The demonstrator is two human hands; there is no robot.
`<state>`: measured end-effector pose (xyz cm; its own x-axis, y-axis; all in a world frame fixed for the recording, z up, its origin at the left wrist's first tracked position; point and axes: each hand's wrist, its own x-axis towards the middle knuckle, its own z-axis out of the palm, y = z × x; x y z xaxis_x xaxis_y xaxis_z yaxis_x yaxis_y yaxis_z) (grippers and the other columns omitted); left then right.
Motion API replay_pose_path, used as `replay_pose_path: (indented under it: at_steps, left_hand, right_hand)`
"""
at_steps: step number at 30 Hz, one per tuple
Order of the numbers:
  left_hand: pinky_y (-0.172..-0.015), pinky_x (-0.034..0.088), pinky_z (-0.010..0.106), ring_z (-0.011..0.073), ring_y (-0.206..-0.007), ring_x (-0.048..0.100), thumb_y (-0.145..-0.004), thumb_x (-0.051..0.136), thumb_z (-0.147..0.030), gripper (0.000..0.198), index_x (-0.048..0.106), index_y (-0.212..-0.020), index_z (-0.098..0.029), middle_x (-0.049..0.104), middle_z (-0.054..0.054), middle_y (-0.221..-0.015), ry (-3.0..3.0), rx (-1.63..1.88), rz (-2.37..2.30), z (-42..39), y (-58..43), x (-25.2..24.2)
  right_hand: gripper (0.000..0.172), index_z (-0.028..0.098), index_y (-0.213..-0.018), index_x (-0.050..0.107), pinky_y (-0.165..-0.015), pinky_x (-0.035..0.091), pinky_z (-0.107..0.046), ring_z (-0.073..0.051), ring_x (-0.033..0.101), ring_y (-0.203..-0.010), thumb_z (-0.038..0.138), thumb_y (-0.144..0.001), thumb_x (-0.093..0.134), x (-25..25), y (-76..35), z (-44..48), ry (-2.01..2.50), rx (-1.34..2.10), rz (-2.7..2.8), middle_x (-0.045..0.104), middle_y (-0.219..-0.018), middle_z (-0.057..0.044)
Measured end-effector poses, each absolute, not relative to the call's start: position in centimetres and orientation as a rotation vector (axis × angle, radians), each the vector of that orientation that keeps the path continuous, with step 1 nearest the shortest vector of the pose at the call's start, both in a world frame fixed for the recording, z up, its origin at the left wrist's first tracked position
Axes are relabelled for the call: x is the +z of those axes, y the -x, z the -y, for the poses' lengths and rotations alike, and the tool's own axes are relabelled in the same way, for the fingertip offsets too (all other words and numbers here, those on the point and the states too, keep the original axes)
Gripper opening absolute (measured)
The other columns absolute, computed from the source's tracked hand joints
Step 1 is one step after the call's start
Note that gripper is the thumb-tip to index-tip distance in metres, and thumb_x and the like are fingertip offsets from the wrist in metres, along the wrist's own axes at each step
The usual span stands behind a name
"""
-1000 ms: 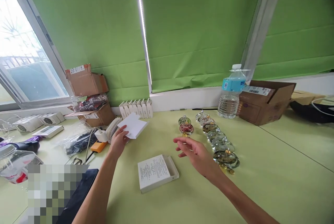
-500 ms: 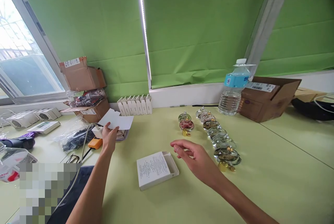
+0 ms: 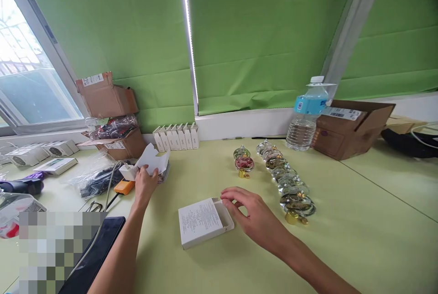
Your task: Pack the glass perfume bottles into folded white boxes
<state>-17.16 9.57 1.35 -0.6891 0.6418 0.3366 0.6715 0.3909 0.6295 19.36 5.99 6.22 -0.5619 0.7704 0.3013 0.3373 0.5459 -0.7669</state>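
A flat white box (image 3: 201, 221) with printed text lies on the green table, its open end facing right. My right hand (image 3: 251, 214) rests at that open end with its fingers spread and touching the box's edge. My left hand (image 3: 145, 184) is further back on the left, its fingers closed on a white folded card (image 3: 150, 160) above a stack of flat cards. A row of round glass bottles (image 3: 287, 184) with gold caps lies right of my right hand, and two more glass bottles (image 3: 243, 162) stand behind it.
A water bottle (image 3: 306, 116) and an open cardboard box (image 3: 352, 127) stand at the back right. Small white boxes (image 3: 176, 136) line the sill. Cardboard boxes (image 3: 109, 102), plastic bags, an orange plug (image 3: 123, 186) and a dark tablet (image 3: 92, 262) crowd the left side.
My right hand has come down and left onto the open end of the flat white box. My left hand has carried the white card left and back, where it now looks bent.
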Motion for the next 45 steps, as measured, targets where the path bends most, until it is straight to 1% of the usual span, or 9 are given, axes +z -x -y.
replay_pose_path:
  at_steps: [4,10,14,17,23,30,36,42,45]
  left_hand:
    - [-0.103,0.04,0.041,0.0332,-0.121,0.056,-0.087,0.053,-0.035,0.048,0.057,-0.123,-0.004,0.063,0.023,-0.121,1.216,-1.028,2.602,-9.4,17.3,1.0]
    - [-0.095,0.045,0.039,0.0317,-0.111,0.062,-0.091,0.046,-0.034,0.042,0.061,-0.119,-0.007,0.069,0.02,-0.109,1.221,-0.868,2.571,-8.7,17.2,1.7]
    - [-0.084,0.049,0.041,0.033,-0.102,0.064,-0.093,0.043,-0.039,0.041,0.065,-0.115,-0.011,0.067,0.02,-0.111,1.203,-0.799,2.51,-7.5,15.8,3.2]
    - [-0.081,0.049,0.043,0.035,-0.106,0.062,-0.096,0.038,-0.042,0.044,0.065,-0.115,-0.014,0.065,0.02,-0.116,1.216,-0.781,2.436,-7.0,14.5,4.1]
    - [-0.088,0.047,0.031,0.0247,-0.112,0.062,-0.096,0.042,-0.047,0.042,0.064,-0.119,-0.019,0.066,0.01,-0.122,1.445,-0.8,2.306,-8.5,13.3,3.3]
    - [-0.067,0.045,0.029,0.0261,-0.088,0.07,-0.096,0.042,-0.038,0.035,0.071,-0.105,-0.022,0.076,0.01,-0.094,1.404,-0.733,2.391,-9.1,13.9,2.0]
    - [-0.074,0.045,0.034,0.0303,-0.091,0.07,-0.094,0.043,-0.038,0.037,0.071,-0.113,-0.022,0.077,0.013,-0.097,1.337,-0.63,2.419,-8.6,14.0,2.1]
    - [-0.085,0.044,0.038,0.0303,-0.092,0.07,-0.092,0.042,-0.035,0.037,0.077,-0.092,-0.022,0.077,0.014,-0.094,1.386,-0.504,2.422,-8.4,13.5,1.9]
    - [-0.086,0.043,0.04,0.0313,-0.091,0.069,-0.094,0.039,-0.043,0.046,0.078,-0.084,-0.021,0.077,0.016,-0.09,1.407,-0.458,2.414,-8.3,13.4,1.8]
  right_hand:
    - [0.028,0.024,-0.099,0.068,-0.068,0.051,-0.025,-0.018,0.063,-0.097,0.035,-0.101,0.043,6.0,-19.4,-6.1,0.856,0.839,2.225,0.068,-0.108,-0.003]
    - [0.027,0.023,-0.103,0.068,-0.091,0.047,-0.032,-0.019,0.063,-0.099,0.032,-0.102,0.043,5.4,-19.4,-6.1,0.823,0.734,2.315,0.069,-0.109,-0.004]
    - [0.026,0.025,-0.107,0.068,-0.093,0.046,-0.032,-0.019,0.063,-0.101,0.032,-0.102,0.043,5.3,-19.5,-6.1,0.827,0.723,2.358,0.068,-0.112,-0.003]
    - [0.027,0.025,-0.108,0.068,-0.093,0.047,-0.032,-0.02,0.063,-0.102,0.032,-0.102,0.043,5.4,-19.5,-6.1,0.821,0.721,2.375,0.068,-0.112,-0.004]
    - [0.029,0.024,-0.107,0.069,-0.093,0.047,-0.033,-0.02,0.063,-0.102,0.032,-0.102,0.042,5.7,-19.5,-6.0,0.821,0.726,2.394,0.068,-0.112,-0.005]
    - [0.027,0.025,-0.109,0.067,-0.094,0.046,-0.032,-0.019,0.062,-0.102,0.032,-0.102,0.042,5.5,-19.5,-6.1,0.809,0.7,2.425,0.068,-0.112,-0.003]
    - [0.028,0.024,-0.109,0.067,-0.093,0.046,-0.033,-0.02,0.062,-0.101,0.031,-0.103,0.04,5.4,-19.5,-6.0,0.795,0.684,2.442,0.068,-0.11,-0.003]
    - [0.029,0.023,-0.108,0.068,-0.093,0.046,-0.034,-0.021,0.063,-0.099,0.031,-0.103,0.04,5.3,-19.5,-6.0,0.783,0.658,2.454,0.068,-0.109,-0.005]
    - [0.03,0.022,-0.108,0.067,-0.093,0.046,-0.034,-0.021,0.063,-0.1,0.031,-0.103,0.039,5.3,-19.5,-6.0,0.785,0.64,2.471,0.068,-0.108,-0.005]
